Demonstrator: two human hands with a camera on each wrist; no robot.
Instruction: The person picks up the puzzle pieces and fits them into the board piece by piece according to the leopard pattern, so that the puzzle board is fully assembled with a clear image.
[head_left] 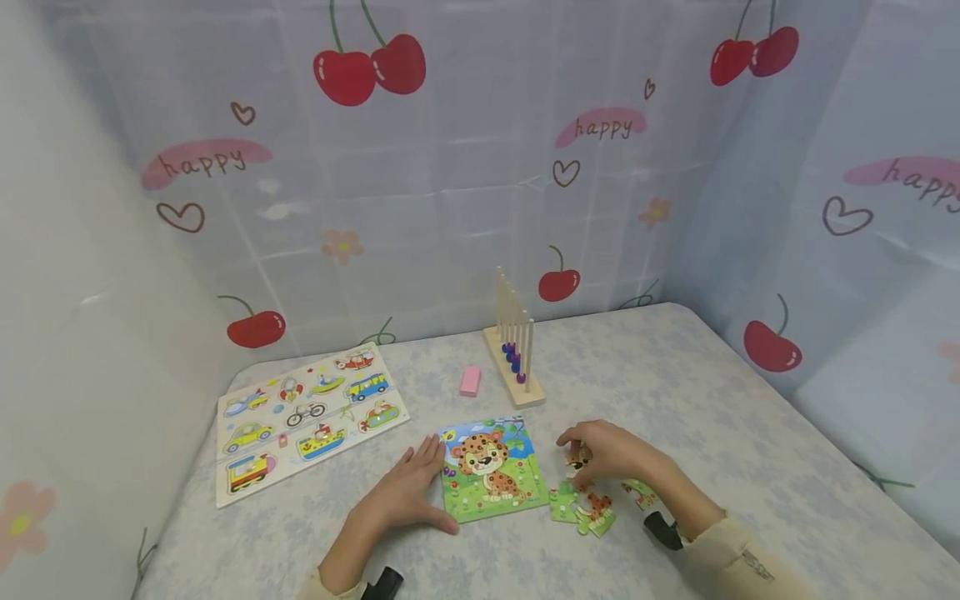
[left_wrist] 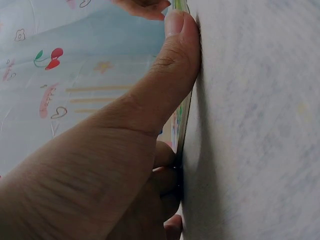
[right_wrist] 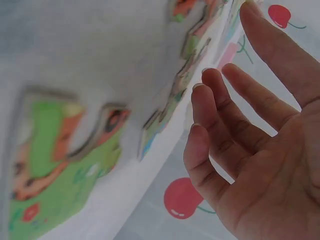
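A square leopard picture puzzle (head_left: 491,483) lies in front of me on the table. My left hand (head_left: 401,493) rests flat at its left side, fingers by the left edge and thumb by the lower left corner. In the left wrist view the thumb (left_wrist: 172,65) lies along the puzzle's thin edge (left_wrist: 182,120). My right hand (head_left: 618,452) is over loose jigsaw pieces to the right, partly covering one piece (head_left: 576,460). In the right wrist view its fingers (right_wrist: 220,95) are loosely bent, with nothing between them. More pieces (head_left: 597,512) lie below that hand, and another piece (head_left: 640,493) under its wrist.
A vehicle peg board (head_left: 300,446) lies at the left. Behind the puzzle are a small pink block (head_left: 470,381) and a wooden rack (head_left: 528,398) with upright rods and blue and purple beads. A cherry-patterned curtain (head_left: 465,192) stands behind the table.
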